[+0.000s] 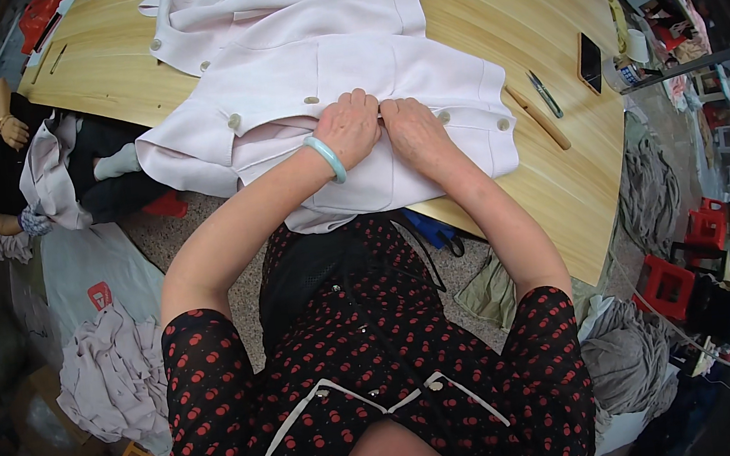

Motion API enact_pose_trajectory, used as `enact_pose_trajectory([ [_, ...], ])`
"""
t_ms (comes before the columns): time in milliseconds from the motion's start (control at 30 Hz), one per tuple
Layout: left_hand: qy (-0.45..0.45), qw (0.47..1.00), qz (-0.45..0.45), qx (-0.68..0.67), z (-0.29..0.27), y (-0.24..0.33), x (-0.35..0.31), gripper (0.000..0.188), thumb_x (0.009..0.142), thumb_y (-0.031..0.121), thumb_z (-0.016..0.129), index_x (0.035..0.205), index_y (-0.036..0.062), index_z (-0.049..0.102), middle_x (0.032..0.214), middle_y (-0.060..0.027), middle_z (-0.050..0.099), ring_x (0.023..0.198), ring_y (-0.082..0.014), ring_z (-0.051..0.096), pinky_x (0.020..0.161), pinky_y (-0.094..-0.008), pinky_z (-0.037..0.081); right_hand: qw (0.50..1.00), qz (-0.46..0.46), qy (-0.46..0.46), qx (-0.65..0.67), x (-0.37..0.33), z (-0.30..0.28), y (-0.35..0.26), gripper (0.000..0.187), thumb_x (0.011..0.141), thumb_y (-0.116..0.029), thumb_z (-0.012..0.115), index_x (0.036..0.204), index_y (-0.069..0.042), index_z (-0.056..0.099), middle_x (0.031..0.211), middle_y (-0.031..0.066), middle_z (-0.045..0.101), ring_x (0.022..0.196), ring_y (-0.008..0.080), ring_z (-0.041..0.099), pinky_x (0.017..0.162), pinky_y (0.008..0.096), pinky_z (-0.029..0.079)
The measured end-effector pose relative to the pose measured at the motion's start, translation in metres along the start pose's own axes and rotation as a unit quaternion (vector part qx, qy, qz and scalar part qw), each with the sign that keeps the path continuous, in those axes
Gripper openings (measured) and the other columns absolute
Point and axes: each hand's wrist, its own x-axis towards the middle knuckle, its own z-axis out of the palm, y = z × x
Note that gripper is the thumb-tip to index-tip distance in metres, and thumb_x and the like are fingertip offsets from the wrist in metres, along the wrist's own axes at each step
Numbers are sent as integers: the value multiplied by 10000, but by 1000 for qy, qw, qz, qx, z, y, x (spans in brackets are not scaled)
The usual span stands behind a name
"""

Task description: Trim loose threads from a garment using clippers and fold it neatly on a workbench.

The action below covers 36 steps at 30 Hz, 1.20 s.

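Observation:
A pale pink buttoned jacket [269,80] lies spread on the wooden table in front of me. My left hand [351,126], with a pale green bangle on its wrist, pinches the jacket's front edge. Right beside it, my right hand [414,133] grips the same edge, the fingertips of both hands almost touching. What lies between the fingertips is hidden. Large buttons show along the front: one button [311,101] is left of my hands, another button [444,117] just right of them. The cloth gapes open left of my left hand.
Beyond it lies another pale pink garment [285,19] with a white slip on it. A wooden-handled tool [543,122], small thread snips [544,95] and a phone [589,64] lie on the table [493,12] at right. Another person [12,171] sits at the left with cloth.

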Motion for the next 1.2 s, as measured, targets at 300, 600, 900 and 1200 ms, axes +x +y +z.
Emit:
enact_pose_trajectory([
  [300,-50,996,39,64,4,-5,2,98,753,104,529,824,36,533,804,-113,546,752,-233,577,654,-324,492,1000,-7,8,25,-5,6,2,58,806,-52,470,834,-4,485,789,186,562,773,336,543,717,424,442],
  [600,-38,998,16,-37,8,-15,4,90,799,102,523,849,29,508,831,-136,546,763,-286,589,671,-386,496,997,-32,54,51,-4,14,11,52,786,-41,478,822,-9,499,743,164,562,732,318,551,689,422,448],
  [900,72,991,18,-112,-25,3,-12,223,797,88,567,1015,42,572,859,-116,522,772,-285,566,660,-386,476,977,-31,167,132,-31,-24,2,207,808,-40,570,1009,4,543,924,179,597,880,364,562,791,413,453],
  [1200,100,992,54,-54,-17,9,-24,277,743,46,531,1007,52,612,774,-74,505,737,-229,537,634,-332,471,921,329,146,-151,-140,-52,157,315,826,-112,591,1120,-8,553,1049,195,569,992,368,520,869,442,414],
])
